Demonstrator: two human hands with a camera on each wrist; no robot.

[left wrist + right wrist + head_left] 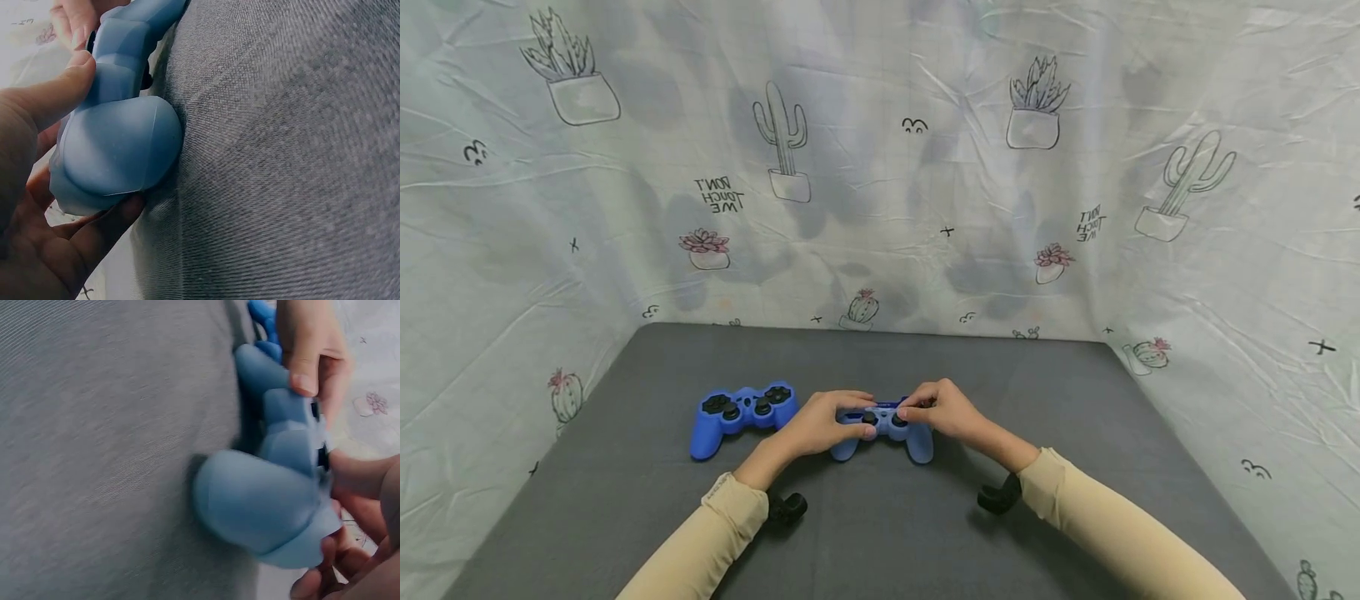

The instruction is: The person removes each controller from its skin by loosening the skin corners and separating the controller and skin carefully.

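A game controller in a light blue, rubbery cover sits at the middle of the grey table, with a darker blue strip along its far edge. My left hand grips its left side, thumb on the near face and fingers round the far edge. At the right side my right hand pinches the cover's edge between thumb and fingers. In the right wrist view, that cover's rounded handle bulges toward the camera and a thin flap stands out by the fingertips. Black thumbsticks show between the hands.
A second controller, bright blue with black sticks and buttons, lies just left of my left hand. The grey table ends at the back against a hanging cloth printed with cacti. Black wrist mounts sit under both forearms.
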